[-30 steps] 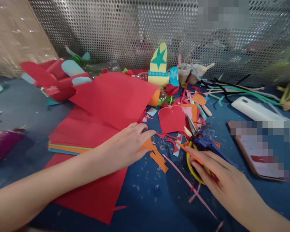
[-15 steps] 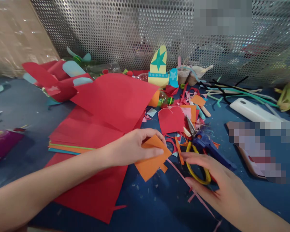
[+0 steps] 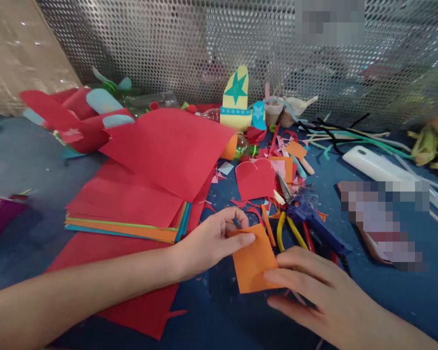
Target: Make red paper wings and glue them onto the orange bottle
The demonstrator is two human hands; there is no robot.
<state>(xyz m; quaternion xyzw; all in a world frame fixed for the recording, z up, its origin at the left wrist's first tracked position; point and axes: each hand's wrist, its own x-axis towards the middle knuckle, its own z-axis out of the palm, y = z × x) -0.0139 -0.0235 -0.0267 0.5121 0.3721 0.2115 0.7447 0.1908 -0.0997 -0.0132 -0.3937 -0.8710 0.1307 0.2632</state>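
Note:
A small orange paper piece [image 3: 254, 260] is held over the blue table [image 3: 219, 311]. My left hand [image 3: 213, 240] pinches its upper left corner between thumb and fingers. My right hand [image 3: 314, 291] grips its lower right edge with thumb and forefinger. Just behind the paper lie yellow-handled scissors [image 3: 290, 221] and a blue glue gun [image 3: 316, 223], both untouched.
A stack of red and coloured paper sheets [image 3: 131, 209] lies left of my hands. A red heart cut-out [image 3: 255, 180], paper scraps, pipe cleaners [image 3: 350, 138], a yellow rocket craft [image 3: 235, 97], a white object [image 3: 375, 167] and a perforated metal screen [image 3: 204, 43] fill the back.
My left hand picked the orange piece off the table and brought it nearer. My right hand left the scissors and took hold of the paper's lower edge.

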